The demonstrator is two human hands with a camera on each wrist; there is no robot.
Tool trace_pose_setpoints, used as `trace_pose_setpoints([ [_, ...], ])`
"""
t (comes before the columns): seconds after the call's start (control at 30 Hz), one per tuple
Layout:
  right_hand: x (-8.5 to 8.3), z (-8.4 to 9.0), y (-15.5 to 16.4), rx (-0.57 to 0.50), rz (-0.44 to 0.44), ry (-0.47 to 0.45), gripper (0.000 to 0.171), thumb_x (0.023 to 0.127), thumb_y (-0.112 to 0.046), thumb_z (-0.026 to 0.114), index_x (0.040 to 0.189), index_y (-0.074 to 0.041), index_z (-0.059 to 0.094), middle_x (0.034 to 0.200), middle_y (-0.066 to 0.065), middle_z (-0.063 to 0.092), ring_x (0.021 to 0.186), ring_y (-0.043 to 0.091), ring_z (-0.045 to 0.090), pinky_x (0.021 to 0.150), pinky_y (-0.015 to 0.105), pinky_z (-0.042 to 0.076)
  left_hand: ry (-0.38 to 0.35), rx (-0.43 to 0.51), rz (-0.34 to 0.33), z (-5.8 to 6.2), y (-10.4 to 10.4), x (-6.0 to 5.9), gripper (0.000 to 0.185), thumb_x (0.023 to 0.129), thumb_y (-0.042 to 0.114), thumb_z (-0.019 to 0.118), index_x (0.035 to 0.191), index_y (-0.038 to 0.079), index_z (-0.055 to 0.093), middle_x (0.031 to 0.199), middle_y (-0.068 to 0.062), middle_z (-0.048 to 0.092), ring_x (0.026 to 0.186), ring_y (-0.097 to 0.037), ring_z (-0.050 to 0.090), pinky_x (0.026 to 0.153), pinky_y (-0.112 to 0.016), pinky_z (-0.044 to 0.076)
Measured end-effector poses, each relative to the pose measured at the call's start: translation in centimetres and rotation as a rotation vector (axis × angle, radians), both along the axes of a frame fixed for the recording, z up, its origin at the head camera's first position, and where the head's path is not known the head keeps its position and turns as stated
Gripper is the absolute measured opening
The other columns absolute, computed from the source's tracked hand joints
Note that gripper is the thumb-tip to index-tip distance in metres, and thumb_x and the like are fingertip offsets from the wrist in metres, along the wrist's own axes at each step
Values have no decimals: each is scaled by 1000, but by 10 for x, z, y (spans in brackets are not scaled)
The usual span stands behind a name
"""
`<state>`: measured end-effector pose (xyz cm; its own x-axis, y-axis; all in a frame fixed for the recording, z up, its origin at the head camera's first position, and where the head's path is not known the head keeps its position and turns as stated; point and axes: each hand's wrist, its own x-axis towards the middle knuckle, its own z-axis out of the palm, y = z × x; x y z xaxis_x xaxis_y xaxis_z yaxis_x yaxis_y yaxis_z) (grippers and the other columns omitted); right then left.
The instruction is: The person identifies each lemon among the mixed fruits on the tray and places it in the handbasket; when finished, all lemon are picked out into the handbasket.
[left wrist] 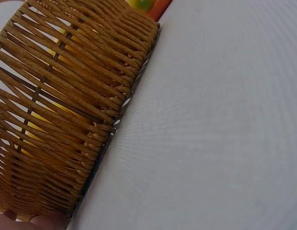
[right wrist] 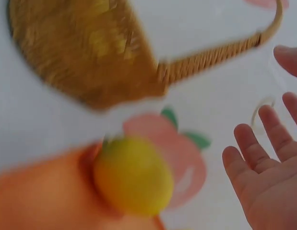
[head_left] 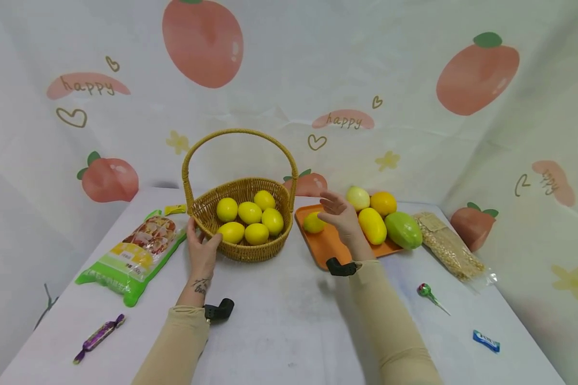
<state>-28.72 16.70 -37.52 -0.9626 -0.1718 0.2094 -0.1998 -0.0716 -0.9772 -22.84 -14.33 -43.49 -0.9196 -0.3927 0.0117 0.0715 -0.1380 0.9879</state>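
Observation:
A woven wicker basket [head_left: 250, 255] with a tall arched handle [head_left: 238, 131] holds several yellow lemons [head_left: 249, 213]. My left hand [head_left: 202, 251] grips its left side, thumb over the rim and fingers against the outer wall. In the left wrist view, fingertips show at the lower corner beside the basket [left wrist: 66, 105]. Over the orange tray [head_left: 325, 246] hovers my right hand [head_left: 345, 222], fingers spread and holding nothing. Another lemon [head_left: 313, 223] lies on the tray's left part, just beyond that hand. The right wrist view shows this lemon [right wrist: 134, 177] apart from the open palm [right wrist: 278, 196].
Right of my hand sit a pale round fruit [head_left: 358, 198], an orange [head_left: 383, 203], a yellow mango [head_left: 372, 225] and a green papaya [head_left: 403, 230]. Beyond lies a bag of grains [head_left: 450, 248]. A lollipop [head_left: 425, 290], blue packet [head_left: 486, 341], green food bag [head_left: 139, 251] and purple candy [head_left: 98, 338] surround the workspace.

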Motion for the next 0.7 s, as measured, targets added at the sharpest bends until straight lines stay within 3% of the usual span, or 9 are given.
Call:
trace_pose_setpoints([
  [0.17,-17,-18,16,67,-20,-85,56,83,8,57,136,3,39,142,19,37,133,35,29,111,45,22,10,-2,1,-1,0,-1,84,82,3,53,150,22,6,155,0,5,138,-29,16,106,-43,29],
  [0.37,-38,-37,14,187,-51,-210,62,81,1,64,138,-5,40,146,12,35,136,31,26,110,45,25,15,-5,10,-1,-1,0,85,81,2,53,150,20,7,155,-3,6,138,-31,17,106,-44,30],
  [0.57,-45,-46,1,331,-61,-251,63,78,-8,71,136,-12,45,145,6,35,133,27,27,109,44,26,11,-3,8,0,0,0,84,82,3,53,150,20,7,155,-2,6,138,-30,17,106,-43,29],
  [0.7,-46,-49,-9,404,-81,-284,67,75,-11,73,137,-15,45,142,8,37,121,27,35,106,43,29,11,-5,6,0,0,0,84,82,3,53,150,21,7,155,-1,5,138,-29,17,107,-43,29],
])
